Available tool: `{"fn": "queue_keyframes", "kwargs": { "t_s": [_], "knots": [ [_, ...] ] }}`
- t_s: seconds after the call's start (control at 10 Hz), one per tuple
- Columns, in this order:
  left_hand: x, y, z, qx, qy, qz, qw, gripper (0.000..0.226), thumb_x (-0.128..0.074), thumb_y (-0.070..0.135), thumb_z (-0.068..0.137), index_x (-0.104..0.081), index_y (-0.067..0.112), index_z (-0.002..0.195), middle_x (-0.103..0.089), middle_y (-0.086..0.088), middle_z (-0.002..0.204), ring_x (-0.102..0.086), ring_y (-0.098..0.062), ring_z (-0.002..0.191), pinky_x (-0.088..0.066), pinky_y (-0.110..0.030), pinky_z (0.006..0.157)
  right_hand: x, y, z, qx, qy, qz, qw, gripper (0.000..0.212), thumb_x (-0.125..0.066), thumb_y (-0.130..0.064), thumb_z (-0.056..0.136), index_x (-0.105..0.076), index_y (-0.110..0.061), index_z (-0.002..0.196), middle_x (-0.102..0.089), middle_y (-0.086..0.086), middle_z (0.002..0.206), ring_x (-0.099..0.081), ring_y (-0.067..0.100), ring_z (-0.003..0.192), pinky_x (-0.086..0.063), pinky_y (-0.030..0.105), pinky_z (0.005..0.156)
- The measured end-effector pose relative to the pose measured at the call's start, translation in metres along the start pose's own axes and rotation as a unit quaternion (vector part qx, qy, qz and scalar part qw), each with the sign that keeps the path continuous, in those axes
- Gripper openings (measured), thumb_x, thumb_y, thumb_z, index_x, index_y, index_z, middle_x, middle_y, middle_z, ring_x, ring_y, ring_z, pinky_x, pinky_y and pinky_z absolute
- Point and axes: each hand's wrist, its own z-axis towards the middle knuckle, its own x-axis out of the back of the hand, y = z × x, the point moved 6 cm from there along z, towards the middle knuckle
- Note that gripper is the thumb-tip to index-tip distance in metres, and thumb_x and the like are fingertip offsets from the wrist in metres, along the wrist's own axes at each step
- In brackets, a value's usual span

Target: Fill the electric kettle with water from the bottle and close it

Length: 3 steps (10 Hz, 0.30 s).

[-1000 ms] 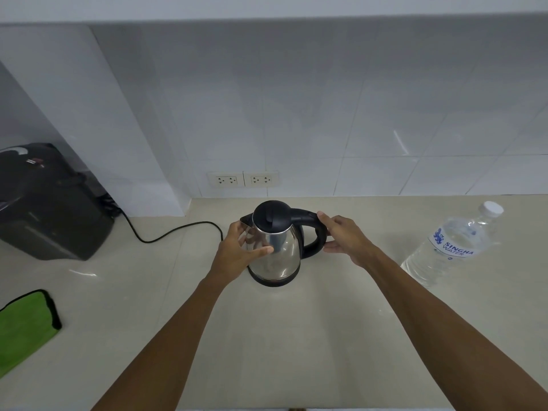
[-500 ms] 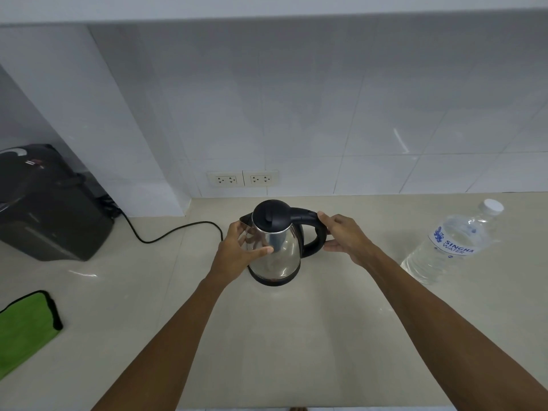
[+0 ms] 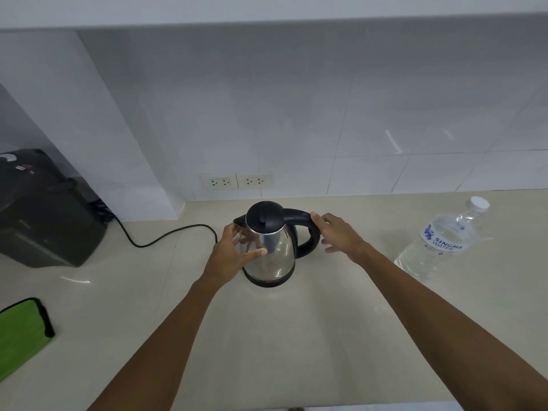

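Note:
A steel electric kettle [image 3: 277, 256] with a black lid [image 3: 264, 218] and black handle [image 3: 308, 241] stands on the beige counter [image 3: 267, 336], lid down. My left hand [image 3: 229, 255] cups the kettle's left side, with the thumb across the steel front. My right hand [image 3: 339, 237] is at the handle, its thumb resting on the handle's top and its fingers spread beside it, not wrapped around. A clear water bottle [image 3: 439, 241] with a white cap [image 3: 477, 203] stands capped to the right, apart from both hands.
A black appliance [image 3: 44, 215] sits at the left, and a black cord [image 3: 166, 235] runs from there to behind the kettle. A green cloth [image 3: 20, 333] lies at the near left edge. Two wall sockets [image 3: 237, 181] are behind the kettle on the tiled wall.
Both hands stay at the kettle. My right fingers have spread slightly away from the handle; the kettle and bottle have not moved.

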Motion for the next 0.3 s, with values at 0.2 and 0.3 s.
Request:
{"fn": "queue_keyframes", "kwargs": {
  "t_s": [0.2,0.3],
  "knots": [
    [0.013,0.022,-0.009,0.004,-0.019,0.094,0.995,0.092,-0.091,0.041,0.083,-0.041,0.014,0.155,-0.058,-0.004,0.152,-0.057,-0.029,0.139,-0.049,-0.035,0.103,0.007,-0.028,-0.018,0.056,0.006,-0.166,0.985,0.062,-0.036,-0.062,0.103,-0.055,-0.015,0.139,-0.064,0.010,0.131,-0.059,0.029,0.116,-0.046,0.036,0.092],
    [0.024,0.038,-0.022,-0.001,-0.018,0.197,0.980,0.093,-0.083,0.053,0.087,-0.039,0.012,0.157,-0.061,-0.012,0.148,-0.057,-0.033,0.135,-0.051,-0.042,0.103,0.007,-0.044,-0.036,0.080,0.016,-0.222,0.972,0.065,-0.039,-0.058,0.104,-0.043,-0.013,0.152,-0.060,0.015,0.140,-0.055,0.033,0.130,-0.044,0.039,0.100]
  ]
}}
